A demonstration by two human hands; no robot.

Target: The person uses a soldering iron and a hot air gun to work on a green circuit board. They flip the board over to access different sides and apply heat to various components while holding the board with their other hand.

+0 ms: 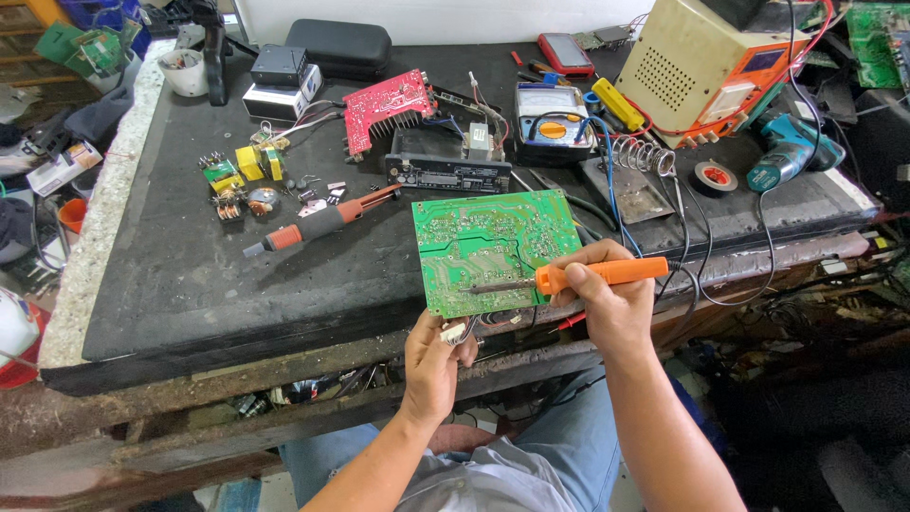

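Workbench (218, 284): soldering iron (588, 275) (orange) on green board (483, 237)

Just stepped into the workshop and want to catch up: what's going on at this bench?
A person seated at a black-topped workbench is working on a green printed circuit board, solder side up. The right hand holds an orange-handled soldering iron, its tip resting on the board's lower part. The left hand supports the board's lower edge from beneath. Nearby lie a red circuit board, a red-and-black desoldering pump, a multimeter and a coiled iron stand.
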